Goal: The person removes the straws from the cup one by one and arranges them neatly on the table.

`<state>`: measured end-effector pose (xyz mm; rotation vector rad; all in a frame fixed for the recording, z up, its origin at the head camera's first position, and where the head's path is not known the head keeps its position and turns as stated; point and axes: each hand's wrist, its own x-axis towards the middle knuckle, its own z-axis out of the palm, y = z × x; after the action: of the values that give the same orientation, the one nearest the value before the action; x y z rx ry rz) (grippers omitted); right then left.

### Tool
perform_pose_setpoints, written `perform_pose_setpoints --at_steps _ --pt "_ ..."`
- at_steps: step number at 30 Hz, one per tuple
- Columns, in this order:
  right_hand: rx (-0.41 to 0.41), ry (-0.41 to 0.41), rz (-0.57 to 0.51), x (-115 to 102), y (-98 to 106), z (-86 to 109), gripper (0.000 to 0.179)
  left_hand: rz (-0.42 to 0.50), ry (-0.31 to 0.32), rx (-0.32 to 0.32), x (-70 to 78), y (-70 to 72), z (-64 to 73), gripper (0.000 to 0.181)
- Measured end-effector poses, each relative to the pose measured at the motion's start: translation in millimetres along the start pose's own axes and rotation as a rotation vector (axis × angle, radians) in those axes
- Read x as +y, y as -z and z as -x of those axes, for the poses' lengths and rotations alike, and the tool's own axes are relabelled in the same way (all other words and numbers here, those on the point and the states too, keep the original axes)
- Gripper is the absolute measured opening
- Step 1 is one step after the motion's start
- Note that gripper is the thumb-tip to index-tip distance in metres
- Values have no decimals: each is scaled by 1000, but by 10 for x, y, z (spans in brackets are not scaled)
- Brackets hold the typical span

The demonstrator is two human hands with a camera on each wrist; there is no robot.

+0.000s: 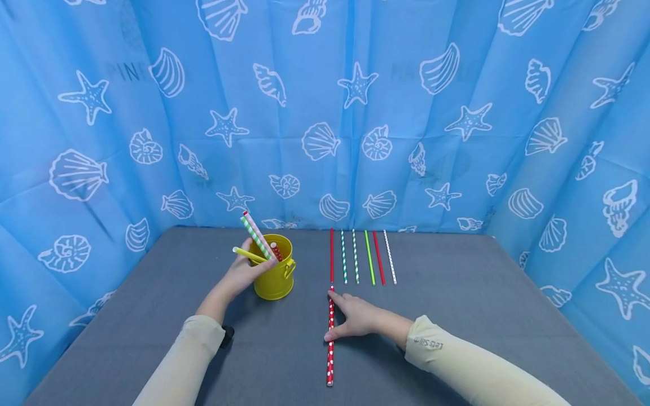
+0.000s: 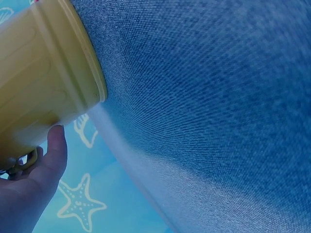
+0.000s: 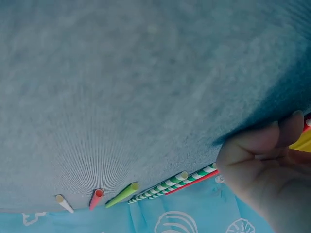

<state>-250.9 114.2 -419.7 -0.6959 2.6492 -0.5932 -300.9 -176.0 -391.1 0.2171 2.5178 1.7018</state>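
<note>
left hand [image 1: 240, 276] curled round yellow bucket [image 1: 274, 286]; right hand [image 1: 358, 317] spread wide, thumb and finger touching red dotted straw [image 1: 330, 361] on grey table [image 1: 452, 293], near end of plain red straw [image 1: 332, 256]. best: press lightly, align straight, avoid rolling.
</note>
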Motion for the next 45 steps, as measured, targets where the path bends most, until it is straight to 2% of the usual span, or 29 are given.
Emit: perform_pose_setpoints --at_steps 13,19,24,27,32,35,40,45 --pt "4 36 -22 23 7 31 95 -4 -6 -6 0 -6 3 87" --pt "-2 84 -143 69 69 33 93 0 -7 -2 -6 -3 2 87" --pt "-19 68 -239 66 177 11 91 1 -14 0 -13 2 9 89" --pt "42 91 -279 7 275 -24 85 -1 -19 -2 -21 -2 5 91" --pt "265 193 -380 -185 439 -131 64 -12 -15 9 -13 -3 -9 91" --pt "355 226 -426 -315 489 -189 56 -23 -14 16 5 -11 -12 92" --pt "403 325 -483 -492 511 -304 50 -32 -16 32 14 -30 2 89" --pt "383 403 -526 -692 515 -434 50 -11 -32 38 -4 -23 21 86"
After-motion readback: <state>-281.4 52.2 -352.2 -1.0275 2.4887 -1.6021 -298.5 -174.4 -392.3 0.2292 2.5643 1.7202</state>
